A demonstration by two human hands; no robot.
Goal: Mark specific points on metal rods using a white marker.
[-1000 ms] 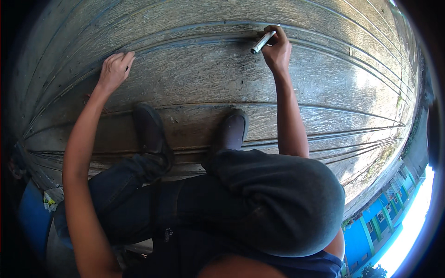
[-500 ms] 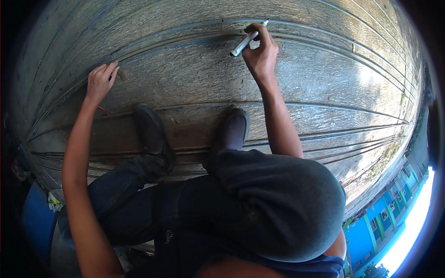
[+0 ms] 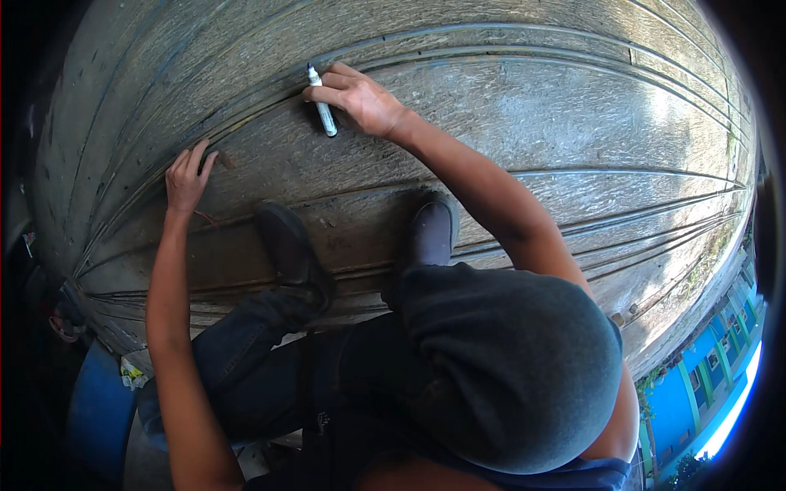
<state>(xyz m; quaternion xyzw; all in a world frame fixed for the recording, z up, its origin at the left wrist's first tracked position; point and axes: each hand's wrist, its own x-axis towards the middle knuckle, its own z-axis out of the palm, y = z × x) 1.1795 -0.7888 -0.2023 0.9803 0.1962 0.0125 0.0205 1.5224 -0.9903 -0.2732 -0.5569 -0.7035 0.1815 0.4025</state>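
Observation:
In my right hand [image 3: 364, 102] is a white marker [image 3: 325, 108], held between thumb and fingers. Its dark tip points away from me, beside a group of long thin metal rods [image 3: 458, 53] lying on the rough concrete floor [image 3: 524, 114]. Further left, my left hand [image 3: 187, 178] rests at those rods, fingers reaching onto them and the thumb apart. Whether it grips a rod is hard to see. A small brown piece [image 3: 227, 161] lies just right of that thumb.
More rods [image 3: 622, 172] cross the floor near my boots [image 3: 431, 229], converging at the left. A blue curved object [image 3: 98, 401] and a yellow-and-white wrapper [image 3: 133, 375] are at lower left. Beyond the right edge is a blue building [image 3: 696, 385].
My right hand has moved left along the rods with the marker, which has turned so its tip points slightly left. My left hand's fingers have spread a little while staying by the rods.

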